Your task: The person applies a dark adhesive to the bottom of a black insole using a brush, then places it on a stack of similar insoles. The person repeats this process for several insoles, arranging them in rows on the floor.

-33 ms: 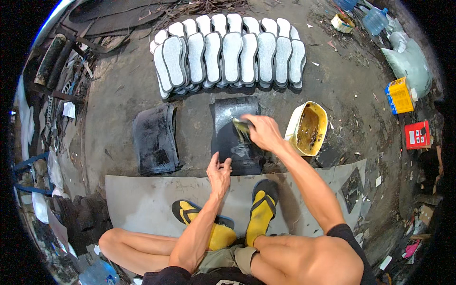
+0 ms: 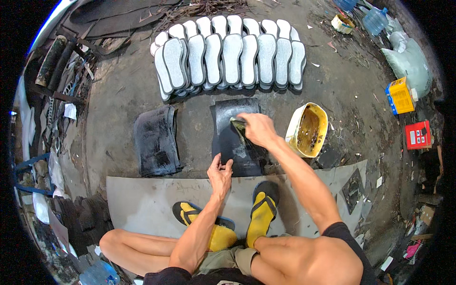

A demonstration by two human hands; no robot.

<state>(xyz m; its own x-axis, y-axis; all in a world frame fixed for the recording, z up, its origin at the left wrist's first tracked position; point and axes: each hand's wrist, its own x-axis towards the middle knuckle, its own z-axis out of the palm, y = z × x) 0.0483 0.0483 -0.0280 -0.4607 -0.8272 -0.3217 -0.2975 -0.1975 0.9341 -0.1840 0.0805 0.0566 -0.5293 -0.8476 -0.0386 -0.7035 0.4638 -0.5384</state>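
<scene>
A stack of black rubber sheets (image 2: 249,164) lies on the ground in front of me. A matte black, curved piece (image 2: 224,141) rests on top, its left edge reaching past the stack. My left hand (image 2: 220,176) holds the near end of this piece between thumb and fingers. In my right hand (image 2: 258,129) is a brush (image 2: 239,126) with yellowish bristles, partly hidden by the fingers. Its bristles touch the upper right part of the black piece, where wet, shiny streaks show beside it. To the right stands a cream tub (image 2: 293,130) with brown, sticky residue inside.
Grey-topped sandal soles (image 2: 232,59) stand in stacked rows at the back. Another stack of black sheets (image 2: 154,142) lies left. A grey mat (image 2: 147,199) lies under my feet in yellow socks and flip-flops. A yellow-blue can (image 2: 400,96) and a red box (image 2: 418,135) are at right.
My right hand has shifted slightly left with the brush over the black piece. The left hand stays at its near end.
</scene>
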